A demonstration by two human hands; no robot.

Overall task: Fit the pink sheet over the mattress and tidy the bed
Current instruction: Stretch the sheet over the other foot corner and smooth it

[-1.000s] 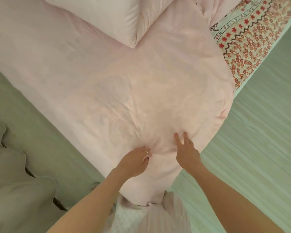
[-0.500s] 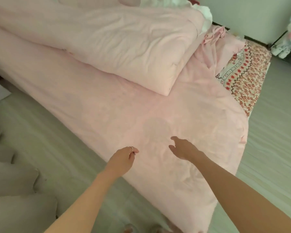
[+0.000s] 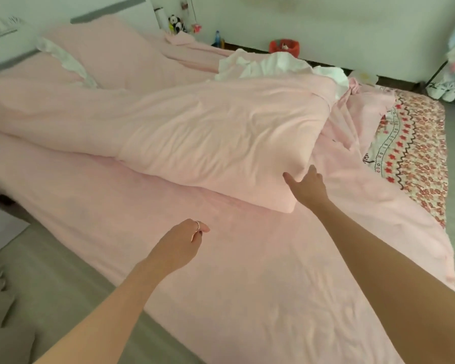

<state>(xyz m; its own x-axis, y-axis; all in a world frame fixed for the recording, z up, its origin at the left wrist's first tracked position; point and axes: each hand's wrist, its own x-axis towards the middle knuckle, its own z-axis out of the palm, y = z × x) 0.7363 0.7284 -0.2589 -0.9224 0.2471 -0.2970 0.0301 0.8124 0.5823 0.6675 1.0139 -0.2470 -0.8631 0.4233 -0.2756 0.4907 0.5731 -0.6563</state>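
The pink sheet (image 3: 247, 271) covers the near part of the mattress, with light wrinkles at the near corner. At the right side the red floral mattress (image 3: 415, 156) lies bare where the sheet stops short. A folded pink duvet (image 3: 208, 143) rests across the middle of the bed. My right hand (image 3: 306, 189) is spread open at the duvet's near right corner, fingertips touching it. My left hand (image 3: 177, 248), a ring on one finger, hovers above the sheet with fingers loosely curled and nothing in it.
Pink pillows (image 3: 111, 53) with a white frill lie at the head on the left. White cloth (image 3: 276, 65) is bunched behind the duvet. Grey floor (image 3: 50, 271) runs along the bed's left side; small items (image 3: 284, 46) stand by the far wall.
Both hands left the sheet's near corner and rose. My view lifted from that corner to the whole bed. My right hand reached forward to the duvet's corner; the left followed over the sheet.
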